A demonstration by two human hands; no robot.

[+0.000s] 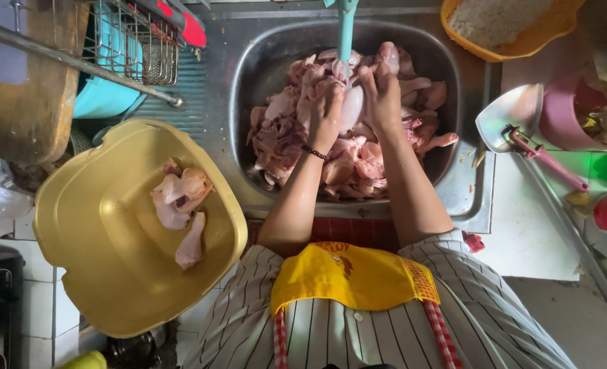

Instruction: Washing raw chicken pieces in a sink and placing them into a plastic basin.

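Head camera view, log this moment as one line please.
left hand and right hand: holding chicken piece under tap | sink: full of raw chicken | yellow tub: few pieces

Brushed, dull steel in the sink (467,198), wet and glistening raw chicken pieces (297,137) heaped inside, pale and slick. Smooth, semi-gloss yellow plastic for the basin (112,287); thin wire metal on the rack (136,41); shiny metal for the scoop (508,116). Striped woven cloth on the shirt (495,314), matt yellow fabric on the apron (351,273).
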